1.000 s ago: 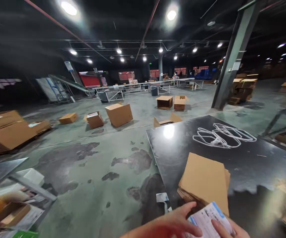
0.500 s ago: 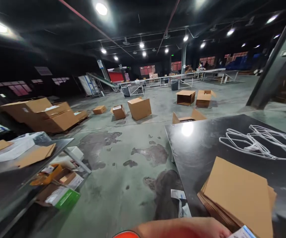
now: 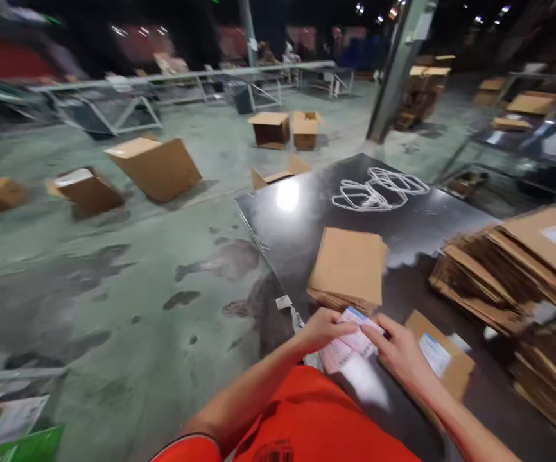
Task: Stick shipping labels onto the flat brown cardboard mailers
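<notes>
Both hands meet at the near edge of the dark table (image 3: 302,224). My left hand (image 3: 323,330) pinches the left side of some printed labels (image 3: 355,340) with barcodes and a blue strip. On their right side, my right hand (image 3: 393,346) grips the same labels, thumb on top. Just beyond the fingers lies a stack of flat brown cardboard (image 3: 350,266). Right of my right hand is a brown cardboard piece (image 3: 444,359) bearing a white label, partly behind the forearm.
Looped white cord (image 3: 379,192) lies at the table's far side. Piles of flattened cartons (image 3: 513,263) cover the right. Open boxes (image 3: 157,167) stand on the floor ahead and left. A dark pillar (image 3: 398,70) rises beyond the table.
The view has swung right and down, bringing the table and carton piles further in. Both hands now show on the labels; before, only one hand with a label edge was visible.
</notes>
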Demonstrator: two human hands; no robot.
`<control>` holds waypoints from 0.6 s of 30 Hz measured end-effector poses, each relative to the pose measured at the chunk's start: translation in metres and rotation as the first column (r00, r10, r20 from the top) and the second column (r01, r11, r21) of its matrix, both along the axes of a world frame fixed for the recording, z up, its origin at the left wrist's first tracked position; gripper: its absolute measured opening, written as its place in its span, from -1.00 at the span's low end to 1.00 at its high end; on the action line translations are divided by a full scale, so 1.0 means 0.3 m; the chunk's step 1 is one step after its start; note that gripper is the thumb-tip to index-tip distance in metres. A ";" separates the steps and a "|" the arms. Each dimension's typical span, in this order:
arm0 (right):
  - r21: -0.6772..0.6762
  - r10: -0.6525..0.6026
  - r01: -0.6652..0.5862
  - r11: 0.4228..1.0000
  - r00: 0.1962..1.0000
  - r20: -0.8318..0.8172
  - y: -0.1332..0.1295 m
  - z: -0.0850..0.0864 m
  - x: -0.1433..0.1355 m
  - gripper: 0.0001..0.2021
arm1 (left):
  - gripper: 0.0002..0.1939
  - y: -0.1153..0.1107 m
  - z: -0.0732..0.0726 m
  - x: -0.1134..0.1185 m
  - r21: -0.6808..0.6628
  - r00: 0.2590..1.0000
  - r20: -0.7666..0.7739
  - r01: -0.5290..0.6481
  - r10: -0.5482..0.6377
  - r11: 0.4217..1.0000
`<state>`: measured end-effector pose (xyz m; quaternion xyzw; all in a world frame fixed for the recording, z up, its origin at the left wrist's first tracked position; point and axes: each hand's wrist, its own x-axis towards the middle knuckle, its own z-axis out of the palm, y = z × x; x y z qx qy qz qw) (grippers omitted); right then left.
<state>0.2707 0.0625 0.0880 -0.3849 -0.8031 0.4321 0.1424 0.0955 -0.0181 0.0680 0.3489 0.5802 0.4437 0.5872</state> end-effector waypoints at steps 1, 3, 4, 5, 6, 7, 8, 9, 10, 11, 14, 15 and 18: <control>-0.019 -0.015 0.015 1.000 1.000 -0.005 -0.001 0.005 -0.012 -0.56 | -0.61 0.007 -0.009 -0.009 0.033 0.997 0.064 0.039 -0.041 0.999; -0.055 -0.033 0.033 0.998 0.999 0.011 0.005 0.000 -0.028 -0.59 | -0.61 0.019 -0.032 -0.023 0.129 0.988 0.150 0.016 -0.036 0.991; -0.067 -0.021 0.023 0.997 0.999 0.028 0.006 -0.002 -0.030 -0.60 | -0.64 0.022 -0.042 -0.025 0.156 0.989 0.150 -0.024 0.000 0.987; -0.069 0.001 0.002 0.998 0.999 0.042 0.005 -0.001 -0.030 -0.61 | -0.68 0.022 -0.052 -0.024 0.172 0.990 0.131 -0.069 0.047 0.983; -0.055 0.028 -0.025 0.998 0.998 0.054 0.003 0.005 -0.027 -0.64 | -0.71 0.019 -0.061 -0.021 0.176 0.990 0.103 -0.108 0.091 0.978; -0.023 0.052 -0.051 0.998 0.997 0.061 0.000 0.013 -0.024 -0.66 | -0.72 0.016 -0.068 -0.017 0.176 0.989 0.081 -0.136 0.123 0.975; 0.021 0.073 -0.075 0.997 0.995 0.067 -0.001 0.024 -0.022 -0.66 | -0.72 0.013 -0.074 -0.011 0.173 0.987 0.071 -0.154 0.144 0.973; 0.065 0.094 -0.100 0.993 0.992 0.080 0.001 0.036 -0.021 -0.66 | -0.71 0.011 -0.079 -0.006 0.169 0.985 0.069 -0.168 0.159 0.971; 0.103 0.113 -0.124 0.987 0.988 0.106 0.006 0.048 -0.022 -0.67 | -0.71 0.010 -0.084 0.000 0.162 0.983 0.066 -0.182 0.174 0.970; 0.131 0.135 -0.154 0.979 0.981 0.141 0.016 0.059 -0.025 -0.71 | -0.69 0.011 -0.087 0.005 0.152 0.978 0.058 -0.205 0.199 0.967; 0.179 0.202 -0.241 0.954 0.956 0.214 0.090 0.091 -0.053 -0.71 | -0.64 0.023 -0.100 0.013 0.102 0.955 0.045 -0.298 0.295 0.949; 0.206 0.201 -0.246 0.947 0.955 0.219 0.133 0.101 -0.070 -0.70 | -0.66 0.029 -0.106 0.013 0.080 0.947 0.060 -0.320 0.316 0.944; 0.339 0.094 -0.153 0.928 0.978 0.185 0.305 0.127 -0.144 -0.72 | -0.72 0.048 -0.128 0.004 0.039 0.943 0.134 -0.313 0.306 0.949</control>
